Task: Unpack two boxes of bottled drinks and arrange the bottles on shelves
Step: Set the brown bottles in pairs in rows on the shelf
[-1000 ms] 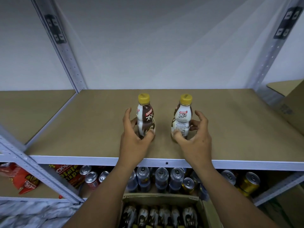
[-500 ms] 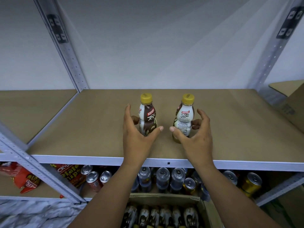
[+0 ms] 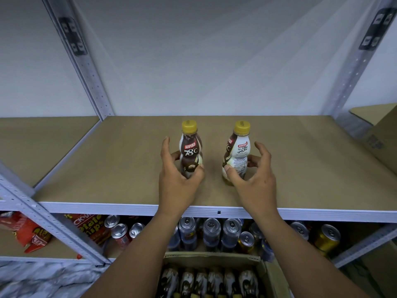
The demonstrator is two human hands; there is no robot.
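Two bottled drinks stand upright on the brown board of the shelf (image 3: 300, 168), set apart from each other and near its front edge. The brown bottle (image 3: 190, 151), on the left, reads "KOPIKO 78°C" on a dark label. The cream bottle (image 3: 238, 153), on the right, carries the same red "KOPIKO" badge and "78°C" on a pale label, with small print below that is too fine to read. Each has a yellow cap. The left hand (image 3: 178, 183) is curled round the lower part of the brown bottle, thumb against its right side, fingers behind its left side, index finger lifted off and pointing up. The right hand (image 3: 255, 181) mirrors it on the cream bottle: thumb on the front near the base, fingers wrapped round the right side, index finger raised clear. On the lower shelf stand drink cans (image 3: 211, 231) with silver tops (plus one gold can (image 3: 326, 239) at the right), a snack bag (image 3: 90, 226) on which "Potato chips" partly shows, and a red bag (image 3: 23, 235). At the bottom edge an open carton (image 3: 264, 269) holds a row of packed bottles (image 3: 214, 280). A cardboard box (image 3: 382, 143) shows at the right edge.
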